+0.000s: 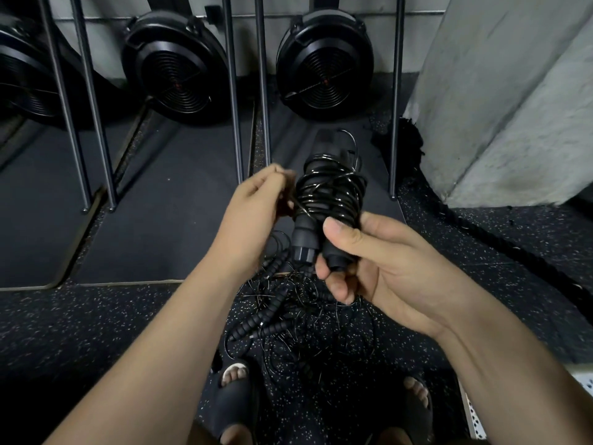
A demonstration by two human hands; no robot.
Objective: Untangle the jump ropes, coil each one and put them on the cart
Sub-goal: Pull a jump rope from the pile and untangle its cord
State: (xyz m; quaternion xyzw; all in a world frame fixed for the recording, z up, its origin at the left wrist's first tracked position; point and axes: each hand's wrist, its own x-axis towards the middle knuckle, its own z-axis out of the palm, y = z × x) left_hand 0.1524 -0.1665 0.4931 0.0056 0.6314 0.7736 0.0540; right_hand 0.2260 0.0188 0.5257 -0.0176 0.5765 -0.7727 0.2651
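My right hand (369,261) grips the two ribbed black handles of a jump rope (324,200), held upright in front of me. Its thin glossy cable is wound in several loops around both handles. Just left of the bundle, my left hand (253,213) pinches a strand of that cable; the hand is blurred. Below my hands, a tangled pile of black jump ropes (288,313) with beaded handles and thin cables lies on the speckled rubber floor, between my sandalled feet.
Rowing machines with black fan housings (324,62) and metal rails (394,97) stand ahead on dark mats. A concrete pillar (500,101) rises at the right, with a thick black rope (500,245) on the floor at its base. A white perforated edge (475,415) shows at bottom right.
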